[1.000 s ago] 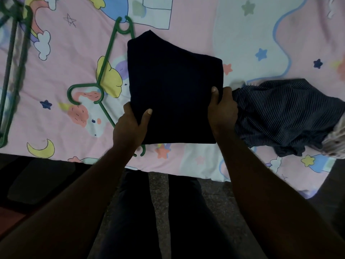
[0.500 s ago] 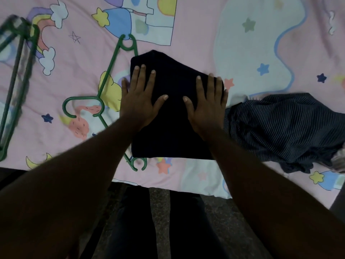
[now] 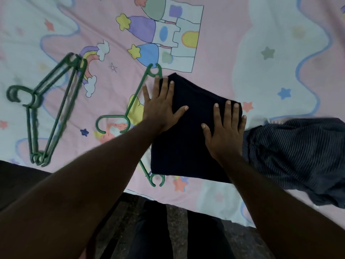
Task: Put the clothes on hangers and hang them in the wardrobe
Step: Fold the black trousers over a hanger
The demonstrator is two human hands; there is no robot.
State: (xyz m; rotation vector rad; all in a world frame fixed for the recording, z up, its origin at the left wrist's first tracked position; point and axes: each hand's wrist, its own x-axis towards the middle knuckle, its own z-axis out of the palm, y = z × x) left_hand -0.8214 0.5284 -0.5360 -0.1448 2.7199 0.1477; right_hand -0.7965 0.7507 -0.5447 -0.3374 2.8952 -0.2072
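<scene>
The folded dark garment [image 3: 188, 139] lies flat on the bed sheet [image 3: 233, 43], near the bed's front edge, and both my hands are flat on top of it. My left hand [image 3: 160, 107] presses its left side with fingers straight and spread, the outer fingers reaching just past the cloth's far left edge. My right hand [image 3: 224, 131] presses the right side the same way, fingers straight, gripping nothing.

A green hanger [image 3: 128, 113] lies partly under the garment's left edge; its hook curls out to the left and one end shows below the near corner. The striped shirt [image 3: 291, 152] is bunched up against the garment's right side, touching it and closing that side off. Beyond the far edge the sheet lies open. Well to the left, apart from everything else, rests a stack of green hangers [image 3: 46, 116]. Below the front edge are my legs [image 3: 149, 230] and the floor [image 3: 177, 221].
</scene>
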